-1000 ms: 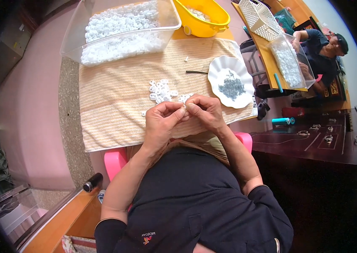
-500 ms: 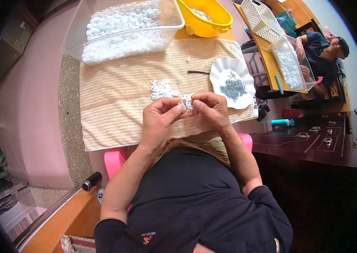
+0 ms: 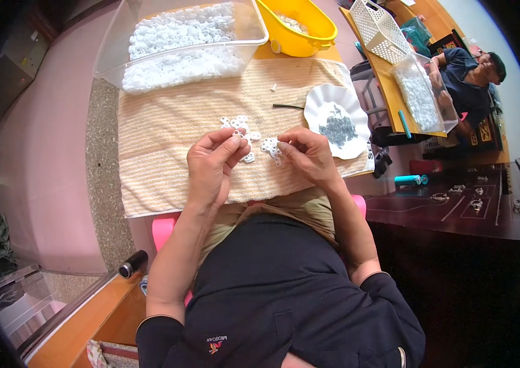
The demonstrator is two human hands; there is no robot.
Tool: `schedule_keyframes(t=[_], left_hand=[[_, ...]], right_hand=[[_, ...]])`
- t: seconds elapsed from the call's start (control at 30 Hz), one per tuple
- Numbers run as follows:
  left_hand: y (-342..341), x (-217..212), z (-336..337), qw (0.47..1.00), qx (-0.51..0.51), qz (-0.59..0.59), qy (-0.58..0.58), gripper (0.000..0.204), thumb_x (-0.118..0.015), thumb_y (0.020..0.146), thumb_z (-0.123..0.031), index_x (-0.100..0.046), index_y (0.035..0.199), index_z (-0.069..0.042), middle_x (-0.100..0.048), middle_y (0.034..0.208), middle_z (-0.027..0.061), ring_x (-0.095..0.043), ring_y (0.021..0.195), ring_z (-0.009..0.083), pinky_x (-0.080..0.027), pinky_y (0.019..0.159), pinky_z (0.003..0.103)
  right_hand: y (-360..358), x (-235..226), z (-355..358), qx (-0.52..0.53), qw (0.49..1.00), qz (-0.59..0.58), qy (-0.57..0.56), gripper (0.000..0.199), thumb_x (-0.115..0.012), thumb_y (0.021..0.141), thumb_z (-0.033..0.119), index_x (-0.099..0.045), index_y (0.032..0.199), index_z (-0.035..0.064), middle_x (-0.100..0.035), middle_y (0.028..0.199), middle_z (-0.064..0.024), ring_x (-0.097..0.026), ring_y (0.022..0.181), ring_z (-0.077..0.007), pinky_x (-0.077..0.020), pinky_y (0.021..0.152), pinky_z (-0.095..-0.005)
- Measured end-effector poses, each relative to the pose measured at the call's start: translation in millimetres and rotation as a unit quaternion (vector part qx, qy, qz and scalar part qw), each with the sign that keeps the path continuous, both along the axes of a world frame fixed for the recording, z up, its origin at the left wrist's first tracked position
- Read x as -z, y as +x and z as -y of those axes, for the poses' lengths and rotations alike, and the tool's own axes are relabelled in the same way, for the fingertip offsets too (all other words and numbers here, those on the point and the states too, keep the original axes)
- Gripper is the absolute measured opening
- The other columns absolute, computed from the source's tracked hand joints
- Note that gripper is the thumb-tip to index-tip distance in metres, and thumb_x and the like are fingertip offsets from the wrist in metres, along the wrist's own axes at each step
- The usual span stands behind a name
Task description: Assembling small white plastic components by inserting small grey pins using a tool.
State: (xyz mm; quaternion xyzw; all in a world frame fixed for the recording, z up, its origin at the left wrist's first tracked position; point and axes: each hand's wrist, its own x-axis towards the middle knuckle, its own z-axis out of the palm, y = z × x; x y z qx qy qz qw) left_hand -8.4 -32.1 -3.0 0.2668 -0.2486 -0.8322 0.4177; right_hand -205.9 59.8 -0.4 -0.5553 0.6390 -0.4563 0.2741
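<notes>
Over the striped towel [image 3: 168, 129], my left hand [image 3: 211, 162] pinches a small white plastic piece between thumb and fingertips. It is in front of a loose pile of small white plastic pieces [image 3: 254, 136], hiding part of it. My right hand [image 3: 310, 154] grips a small cluster of white plastic pieces [image 3: 270, 146] with its thumb and fingers. A gap separates the two hands. To the right of them lies a white scalloped plate [image 3: 315, 110] holding many tiny dark grey bits [image 3: 337, 130], too small to name.
A clear bin [image 3: 109, 61] of white pieces and a yellow tub [image 3: 309, 46] stand at the far edge. A thin black stick [image 3: 287, 106] points at the plate; a white bit [image 3: 274, 88] lies beyond. At right, another person [image 3: 462, 73] sits by a similar bin [image 3: 418, 98].
My hands were together at the white cluster and are now apart. The left has moved left and slightly away from me with a small piece; the cluster stays in the right.
</notes>
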Motion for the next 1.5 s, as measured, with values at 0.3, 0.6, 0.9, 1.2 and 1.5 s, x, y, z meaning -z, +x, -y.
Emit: schedule_keyframes(t=[0.3,0.6,0.9,1.2,1.5], left_hand=[[2,2,3,1.000,-0.019,-0.009,0.015,0.015,-0.063,0.086,0.003,-0.062,0.101,0.003,-0.067,0.099,0.0161,-0.067,0.084,0.0195,-0.060,0.077,0.031],[1,4,4,1.000,-0.015,-0.006,0.016,0.014,-0.063,0.086,0.003,-0.062,0.100,0.002,-0.067,0.098,0.0159,-0.067,0.083,0.0201,-0.059,0.077,0.032],[0,6,2,1.000,-0.012,-0.001,0.022,0.014,-0.063,0.086,0.004,-0.062,0.100,0.003,-0.067,0.099,0.0158,-0.067,0.083,0.0195,-0.059,0.077,0.031],[-1,4,-1,1.000,0.000,0.021,0.008,0.016,-0.063,0.087,0.002,-0.061,0.102,0.006,-0.067,0.097,0.0150,-0.066,0.083,0.0181,-0.058,0.078,0.029],[-3,2,-4,0.999,0.029,0.028,0.008,0.015,-0.065,0.086,0.003,-0.063,0.100,0.006,-0.068,0.097,0.0141,-0.067,0.080,0.0157,-0.058,0.076,0.027]], right_hand=[[11,-19,29,-0.047,0.972,-0.231,-0.013,0.017,-0.068,0.081,0.005,-0.068,0.098,0.0034,-0.064,0.087,-0.0108,-0.063,0.073,-0.0262,-0.0489,0.064,-0.0324],[21,-22,44,-0.055,0.947,-0.301,0.092,0.013,-0.067,0.079,0.012,-0.065,0.088,0.0034,-0.061,0.090,-0.0122,-0.061,0.084,-0.0333,-0.0485,0.074,-0.0409],[16,-18,46,-0.083,0.967,-0.237,0.054,0.015,-0.070,0.076,0.011,-0.064,0.086,0.0017,-0.063,0.080,-0.0135,-0.061,0.067,-0.0273,-0.0473,0.061,-0.0356],[10,3,29,-0.047,0.998,0.033,0.028,0.022,-0.066,0.087,0.003,-0.063,0.108,-0.0033,-0.059,0.076,0.0001,-0.052,0.061,-0.0051,-0.0428,0.052,-0.0219],[9,5,18,-0.051,0.983,0.171,0.044,0.028,-0.069,0.087,0.005,-0.061,0.113,-0.0005,-0.060,0.083,0.0006,-0.055,0.069,-0.0044,-0.0458,0.058,-0.0200]])
